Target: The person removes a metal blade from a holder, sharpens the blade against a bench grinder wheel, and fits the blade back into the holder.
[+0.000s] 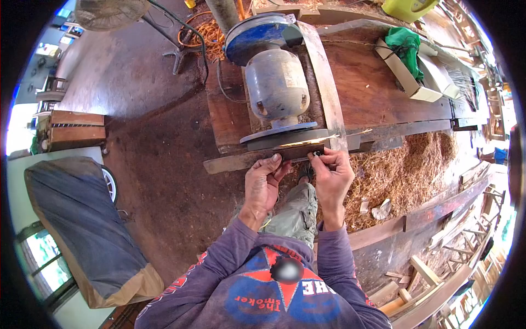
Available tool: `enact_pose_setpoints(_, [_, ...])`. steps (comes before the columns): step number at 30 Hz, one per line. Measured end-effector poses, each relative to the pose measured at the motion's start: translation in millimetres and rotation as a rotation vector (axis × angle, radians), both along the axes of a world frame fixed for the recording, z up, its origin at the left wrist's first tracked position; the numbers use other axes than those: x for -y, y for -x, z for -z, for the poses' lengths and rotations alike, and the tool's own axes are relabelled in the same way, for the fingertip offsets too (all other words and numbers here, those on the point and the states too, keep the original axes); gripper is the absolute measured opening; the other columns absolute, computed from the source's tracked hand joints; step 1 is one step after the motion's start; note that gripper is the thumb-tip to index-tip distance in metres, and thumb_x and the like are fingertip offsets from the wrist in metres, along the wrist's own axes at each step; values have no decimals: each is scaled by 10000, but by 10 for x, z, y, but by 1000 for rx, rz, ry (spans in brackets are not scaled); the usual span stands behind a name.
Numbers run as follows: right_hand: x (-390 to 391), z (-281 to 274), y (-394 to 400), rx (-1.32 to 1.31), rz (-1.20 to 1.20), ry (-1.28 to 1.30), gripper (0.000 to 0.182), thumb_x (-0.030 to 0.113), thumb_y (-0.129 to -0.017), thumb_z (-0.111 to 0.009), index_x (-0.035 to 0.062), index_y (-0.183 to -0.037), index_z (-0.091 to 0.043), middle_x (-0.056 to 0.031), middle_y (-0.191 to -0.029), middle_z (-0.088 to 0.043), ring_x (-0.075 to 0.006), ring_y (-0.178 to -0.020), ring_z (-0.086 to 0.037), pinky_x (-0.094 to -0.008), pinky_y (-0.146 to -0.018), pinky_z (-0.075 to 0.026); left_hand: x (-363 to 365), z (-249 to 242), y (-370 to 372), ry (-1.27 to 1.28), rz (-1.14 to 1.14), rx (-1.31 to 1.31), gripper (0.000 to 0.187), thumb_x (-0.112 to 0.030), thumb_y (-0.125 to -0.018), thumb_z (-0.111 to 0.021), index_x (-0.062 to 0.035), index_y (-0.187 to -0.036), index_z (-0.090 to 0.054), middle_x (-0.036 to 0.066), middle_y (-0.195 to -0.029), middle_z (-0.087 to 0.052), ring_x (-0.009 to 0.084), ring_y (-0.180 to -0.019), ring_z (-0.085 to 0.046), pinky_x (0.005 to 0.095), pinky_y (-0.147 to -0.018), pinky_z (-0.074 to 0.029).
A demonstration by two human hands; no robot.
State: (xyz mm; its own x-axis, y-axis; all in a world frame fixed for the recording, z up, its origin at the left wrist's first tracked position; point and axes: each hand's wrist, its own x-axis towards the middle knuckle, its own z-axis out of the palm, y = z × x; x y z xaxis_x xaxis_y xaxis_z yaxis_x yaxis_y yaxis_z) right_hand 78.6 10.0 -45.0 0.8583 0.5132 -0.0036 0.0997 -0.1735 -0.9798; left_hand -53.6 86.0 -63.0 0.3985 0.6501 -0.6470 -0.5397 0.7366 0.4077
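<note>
A bench grinder (276,82) with a grey motor housing stands in front of me. At its near end is a grinding wheel (263,143) with a blue guard disc behind it. A flat dark metal blade (298,153) lies along the wheel's near face, and bright sparks (329,139) streak off to the right. My left hand (262,186) pinches the blade's left end between thumb and fingers. My right hand (334,178) grips its right end, close to a small dark fitting. The exact contact between blade and wheel is hard to make out.
The grinder sits on a wooden bench (372,93) with a board along its front edge. Wood shavings (394,181) pile up below right. A cardboard box (408,77) holds green cloth (404,49). To the left lies a dark covered bundle (82,219); a fan (109,12) stands upper left.
</note>
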Motion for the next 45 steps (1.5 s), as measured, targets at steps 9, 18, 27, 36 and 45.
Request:
enact_pose_setpoints(9, [-9, 57, 53, 72, -31, 29, 159, -13, -770, -786, -20, -780, -627, -135, -917, -675, -189, -759, -642, -295, -675, -517, -4, 80, 93, -21, 33, 1, 41, -31, -902, -675, -34, -877, -643, 67, -946, -698, 214, -949, -682, 376, -954, -572])
enact_pose_setpoints(18, [-58, -100, 146, 238, -99, 85, 151, 6, -763, -780, -3, -790, -631, -155, -929, -665, -275, -777, -657, -342, -683, -523, -41, 125, 265, -74, 52, -5, 72, -68, -924, -661, -51, -870, -617, 58, -1012, -678, 189, -1018, -662, 385, -992, -547])
enact_pose_setpoints(27, [498, -179, 614, 416, -192, -87, 256, -62, -719, -796, 30, -821, -580, -199, -1039, -681, -300, -889, -706, -340, -734, -573, 221, -321, 819, -437, 84, 46, 226, 99, -807, -719, -30, -833, -536, 149, -1068, -636, 233, -934, -663, 386, -898, -569])
enact_pose_setpoints(36, [633, -120, 863, 313, -29, -434, 289, -56, -791, -770, 20, -811, -492, -260, -1045, -655, -347, -925, -716, -399, -808, -582, 282, -804, 1015, -1022, 258, -208, 247, 79, -726, -805, -8, -827, -598, 201, -1044, -669, 273, -1009, -681, 369, -861, -570])
enact_pose_setpoints(45, [697, -26, 923, 208, -54, -387, 301, -51, -787, -786, 22, -812, -495, -259, -1130, -647, -235, -945, -697, -292, -774, -543, 303, -955, 988, -1077, 272, -281, 288, 99, -680, -824, -8, -819, -595, 197, -1045, -681, 275, -978, -701, 359, -835, -579])
